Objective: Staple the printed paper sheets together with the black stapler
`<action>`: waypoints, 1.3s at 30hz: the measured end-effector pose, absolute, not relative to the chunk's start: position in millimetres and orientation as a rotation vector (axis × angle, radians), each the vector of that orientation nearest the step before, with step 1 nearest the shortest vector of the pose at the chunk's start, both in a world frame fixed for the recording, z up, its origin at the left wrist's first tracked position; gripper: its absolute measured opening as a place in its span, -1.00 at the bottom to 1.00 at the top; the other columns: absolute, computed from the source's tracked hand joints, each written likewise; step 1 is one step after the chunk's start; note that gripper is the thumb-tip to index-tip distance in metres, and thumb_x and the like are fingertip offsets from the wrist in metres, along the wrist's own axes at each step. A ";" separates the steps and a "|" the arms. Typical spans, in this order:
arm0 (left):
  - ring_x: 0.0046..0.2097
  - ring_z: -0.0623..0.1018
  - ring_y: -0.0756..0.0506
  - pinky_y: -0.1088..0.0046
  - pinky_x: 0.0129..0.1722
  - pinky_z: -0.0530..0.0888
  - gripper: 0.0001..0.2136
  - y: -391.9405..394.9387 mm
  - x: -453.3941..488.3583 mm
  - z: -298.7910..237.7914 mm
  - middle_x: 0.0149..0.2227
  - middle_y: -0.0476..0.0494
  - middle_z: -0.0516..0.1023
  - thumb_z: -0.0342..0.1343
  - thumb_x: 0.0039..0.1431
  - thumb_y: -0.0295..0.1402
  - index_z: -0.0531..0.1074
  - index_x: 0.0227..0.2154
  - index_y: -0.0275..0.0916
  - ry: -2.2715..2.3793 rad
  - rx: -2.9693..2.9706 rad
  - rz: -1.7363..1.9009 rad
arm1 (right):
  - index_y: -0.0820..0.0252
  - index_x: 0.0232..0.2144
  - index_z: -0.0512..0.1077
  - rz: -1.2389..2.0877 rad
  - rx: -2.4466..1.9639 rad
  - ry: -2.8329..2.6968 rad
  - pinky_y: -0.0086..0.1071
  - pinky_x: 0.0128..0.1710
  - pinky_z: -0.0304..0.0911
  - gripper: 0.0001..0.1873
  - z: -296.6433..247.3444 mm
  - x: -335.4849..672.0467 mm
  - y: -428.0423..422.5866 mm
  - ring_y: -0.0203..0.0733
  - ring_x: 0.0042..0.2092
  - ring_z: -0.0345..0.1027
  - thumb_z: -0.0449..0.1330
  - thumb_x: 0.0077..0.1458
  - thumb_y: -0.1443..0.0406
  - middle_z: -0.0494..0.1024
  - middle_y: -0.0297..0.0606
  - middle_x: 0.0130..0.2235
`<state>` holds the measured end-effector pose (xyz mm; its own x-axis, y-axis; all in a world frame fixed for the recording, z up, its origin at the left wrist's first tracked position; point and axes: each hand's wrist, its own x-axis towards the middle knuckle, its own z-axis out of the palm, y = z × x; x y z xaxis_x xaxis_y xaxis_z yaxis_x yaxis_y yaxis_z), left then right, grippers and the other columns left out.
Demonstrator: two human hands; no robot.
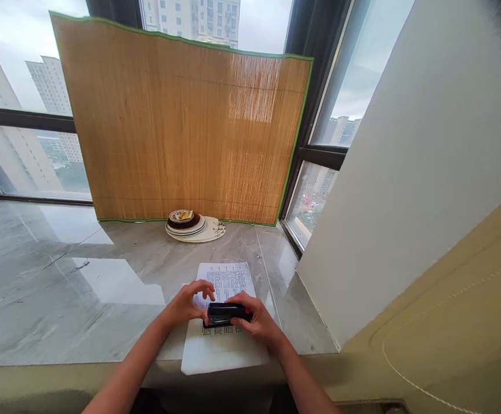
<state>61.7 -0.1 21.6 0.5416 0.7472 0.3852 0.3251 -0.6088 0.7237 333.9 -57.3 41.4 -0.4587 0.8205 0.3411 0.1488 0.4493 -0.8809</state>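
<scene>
A black stapler (228,311) with a small red mark lies crosswise over printed paper sheets (228,282). My right hand (254,316) wraps around its right end, with fingers above and thumb below. At the stapler's left end is my left hand (192,302), its fingers curved and apart, the thumb at the stapler's tip. Whether the thumb presses on the stapler or only rests beside it I cannot tell. The lower part of the paper is blank and hangs a little past the ledge's front edge.
Behind the paper, a stack of plates (185,225) rests on an oval board (213,229). A bamboo mat (168,126) with green edging leans against the window. On the right a white wall (388,190) meets the marble ledge (116,328). A small dark item (80,266) lies to the left.
</scene>
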 end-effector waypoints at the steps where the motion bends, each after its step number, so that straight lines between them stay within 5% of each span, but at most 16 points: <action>1: -0.28 0.51 -0.08 0.39 -0.19 0.42 -0.40 -0.9 62.2 22.6 -0.27 -0.11 0.66 0.43 -0.13 0.09 0.45 -0.13 -0.19 0.863 2.198 0.918 | 0.03 0.00 0.56 1.049 -0.816 -1.910 -0.29 -0.07 0.29 -0.64 43.5 334.5 -58.4 -0.09 -0.07 0.40 0.30 0.12 0.22 0.59 -0.26 -0.12; 9: -0.22 0.47 -0.10 0.39 -0.16 0.39 -0.50 1.6 61.6 19.7 -0.23 -0.11 0.58 0.41 -0.07 0.07 0.50 -0.21 -0.19 0.893 2.267 0.880 | 0.03 -0.03 0.59 0.954 -0.851 -1.805 -0.25 -0.06 0.35 -0.66 28.0 332.3 -56.5 -0.06 -0.09 0.45 0.33 0.13 0.16 0.61 -0.25 -0.17; 18: -0.09 0.48 -0.14 0.34 -0.04 0.39 -0.81 -3.8 64.4 28.1 -0.17 -0.12 0.56 0.14 0.33 -0.15 0.48 -0.23 -0.16 0.965 2.384 0.854 | 0.15 0.00 0.58 0.623 -1.236 -1.413 -0.01 0.10 0.34 -0.51 4.8 426.2 -16.5 0.11 0.01 0.50 0.31 0.09 0.03 0.63 -0.09 -0.01; 23: -0.05 0.48 -0.21 0.23 -0.01 0.35 -0.89 -5.2 78.2 29.4 -0.13 -0.15 0.57 0.20 0.28 -0.22 0.51 -0.25 -0.12 1.016 2.647 0.716 | 0.15 -0.05 0.60 0.522 -1.279 -1.504 -0.07 0.06 0.34 -0.60 4.6 445.9 -14.3 0.08 0.01 0.47 0.28 0.11 0.11 0.60 -0.10 -0.01; 28: 0.09 0.47 -0.25 0.14 0.12 0.34 -0.84 9.3 109.0 44.9 0.02 -0.18 0.54 0.24 0.25 -0.23 0.53 -0.15 -0.09 0.877 2.699 0.702 | 0.10 -0.04 0.60 0.527 -1.309 -1.638 -0.14 -0.05 0.37 -0.64 12.9 438.4 -16.6 0.07 0.00 0.45 0.27 0.12 0.16 0.60 -0.12 -0.01; 39: 0.35 0.31 -0.32 -0.04 0.36 0.16 -0.50 34.1 154.8 26.9 0.35 -0.20 0.33 0.21 0.24 -0.09 0.36 0.20 -0.07 0.759 2.660 0.503 | -0.06 0.10 0.52 0.467 -1.246 -1.775 -0.10 0.16 0.31 -0.66 13.5 437.1 -20.6 -0.03 0.11 0.40 0.15 0.32 0.23 0.57 -0.21 0.06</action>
